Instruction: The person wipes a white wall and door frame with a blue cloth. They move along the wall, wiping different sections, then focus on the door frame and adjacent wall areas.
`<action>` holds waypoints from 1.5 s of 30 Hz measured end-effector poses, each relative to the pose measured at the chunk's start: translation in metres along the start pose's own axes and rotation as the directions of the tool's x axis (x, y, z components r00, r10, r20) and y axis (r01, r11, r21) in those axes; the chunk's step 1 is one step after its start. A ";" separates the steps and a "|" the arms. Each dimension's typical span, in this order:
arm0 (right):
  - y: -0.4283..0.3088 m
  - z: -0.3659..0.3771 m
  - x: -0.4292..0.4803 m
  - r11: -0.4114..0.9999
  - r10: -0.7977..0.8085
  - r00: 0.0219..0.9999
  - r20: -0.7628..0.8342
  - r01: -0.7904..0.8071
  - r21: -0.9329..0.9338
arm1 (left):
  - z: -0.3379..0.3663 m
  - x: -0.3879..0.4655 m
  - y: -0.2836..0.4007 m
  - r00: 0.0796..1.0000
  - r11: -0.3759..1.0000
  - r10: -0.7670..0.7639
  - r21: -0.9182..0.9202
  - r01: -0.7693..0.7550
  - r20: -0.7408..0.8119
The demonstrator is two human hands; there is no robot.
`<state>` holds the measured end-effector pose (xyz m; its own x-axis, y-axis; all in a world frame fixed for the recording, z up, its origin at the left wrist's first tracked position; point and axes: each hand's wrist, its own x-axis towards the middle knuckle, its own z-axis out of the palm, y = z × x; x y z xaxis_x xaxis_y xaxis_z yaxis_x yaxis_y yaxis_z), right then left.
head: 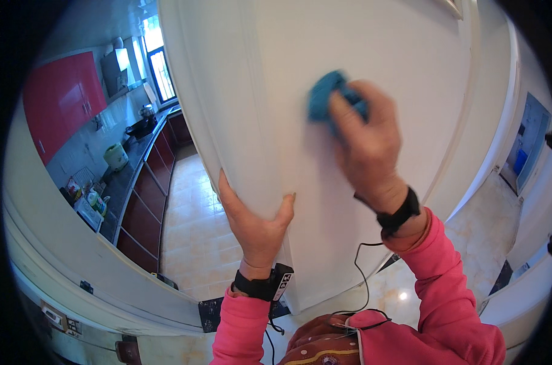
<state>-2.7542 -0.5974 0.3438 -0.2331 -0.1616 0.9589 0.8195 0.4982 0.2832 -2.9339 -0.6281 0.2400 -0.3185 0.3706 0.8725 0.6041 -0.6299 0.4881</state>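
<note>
My right hand [369,132] pinches a crumpled blue cloth [324,98] against the white wall panel [417,91]. The hand and cloth are slightly blurred. Lower and to the left, my left hand [260,230] grips the white door casing [239,137] beside the kitchen doorway. Its thumb lies on the front face, while the other fingers go around the left edge and are mostly hidden. Both wrists wear black straps, the left one with a small black device [281,282] on it.
Through the doorway at left are a dark counter [132,175], a green-white pot [116,156], a black wok [140,128] and red wall cabinets [66,105]. A dark threshold [211,315] crosses the floor. A thin black cable [356,260] hangs near my right sleeve. Another doorway [526,146] stands at right.
</note>
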 end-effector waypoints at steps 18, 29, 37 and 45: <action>0.051 -0.009 -0.057 0.983 0.179 0.984 -0.021 -0.177 0.055 | 0.015 0.062 0.061 0.936 0.913 0.352 0.214 -0.348 0.021; 0.097 -0.028 -0.078 0.963 0.265 0.964 -0.019 -0.264 0.055 | 0.038 0.062 0.050 0.900 0.769 0.436 0.510 -0.384 0.021; 0.115 -0.037 -0.080 0.976 0.040 0.996 0.081 -0.057 0.209 | 0.054 0.065 0.060 0.877 0.740 0.480 0.538 -0.404 -0.002; 0.170 -0.043 -0.091 0.947 0.321 0.947 -0.034 -0.320 0.011 | 0.048 0.059 0.048 0.902 0.765 0.428 0.556 -0.325 -0.060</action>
<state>-2.5712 -0.5347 0.3035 0.0597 -0.0218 0.9980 0.8452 0.5331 -0.0389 -2.8885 -0.6039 0.3135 -0.0730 0.0236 0.9971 0.9719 -0.2225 0.0764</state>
